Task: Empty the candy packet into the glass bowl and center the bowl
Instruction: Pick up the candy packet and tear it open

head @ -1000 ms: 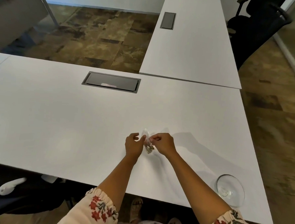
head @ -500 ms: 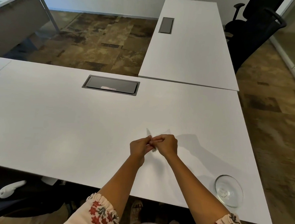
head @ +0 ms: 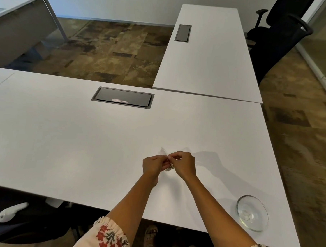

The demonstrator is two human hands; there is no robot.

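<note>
A small clear candy packet (head: 163,152) with dark candies at its lower end is held just above the white table (head: 64,147). My left hand (head: 153,166) and my right hand (head: 183,164) both pinch its top, fingertips touching, and hide most of it. The empty glass bowl (head: 252,212) sits at the table's near right corner, well apart from both hands.
A dark cable hatch (head: 122,97) is set into the table at the back. A second white table (head: 208,50) joins at the far right, with a black office chair (head: 278,35) beside it. Another chair's white armrest (head: 10,212) shows below the near left edge.
My hands have closed together over the packet, which was more exposed a second ago. The bowl has not moved.
</note>
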